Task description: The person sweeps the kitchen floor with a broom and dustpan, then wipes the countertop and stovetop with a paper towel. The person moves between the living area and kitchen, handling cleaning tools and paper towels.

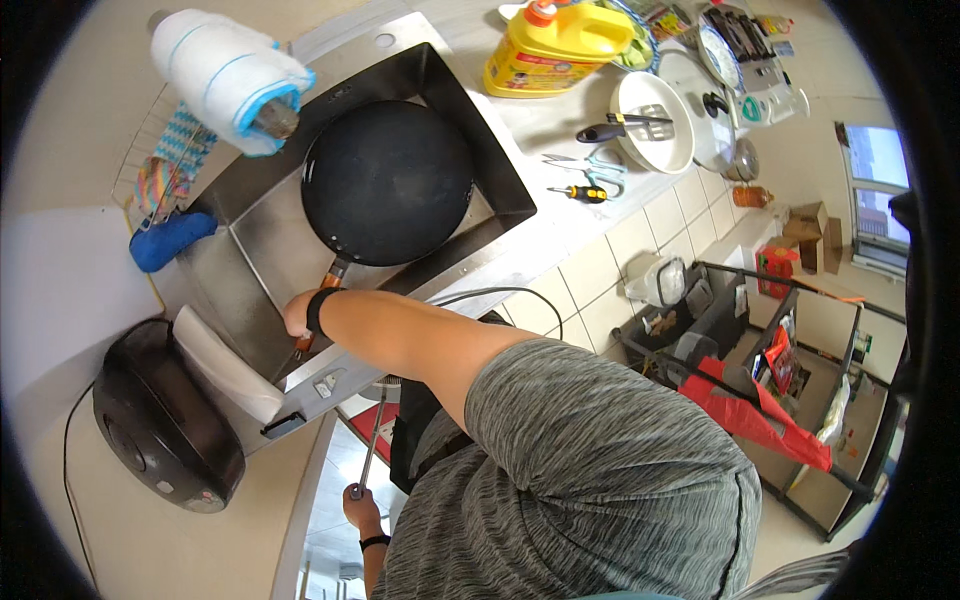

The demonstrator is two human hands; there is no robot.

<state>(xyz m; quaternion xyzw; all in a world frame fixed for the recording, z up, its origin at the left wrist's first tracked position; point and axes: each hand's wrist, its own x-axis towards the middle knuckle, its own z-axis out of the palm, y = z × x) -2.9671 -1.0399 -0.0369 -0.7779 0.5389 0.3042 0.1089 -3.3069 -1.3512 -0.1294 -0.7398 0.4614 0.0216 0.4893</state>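
Note:
A black wok with a wooden handle lies in the dark rectangular sink. My right hand, a black band at its wrist, is closed around the handle over the sink's near left part. Lower left, beyond the counter edge, my left hand grips the end of a long thin metal handle. A round piece at that handle's upper end is mostly hidden by the counter and my right arm. A blue cloth rests at the sink's left side, near a wire rack with knitted scrubbers.
A black rice cooker stands left, beside a white board-like piece. A paper-towel-like roll stands behind the sink. Right are a yellow detergent jug, scissors, a screwdriver and a white pan. A black cable crosses below.

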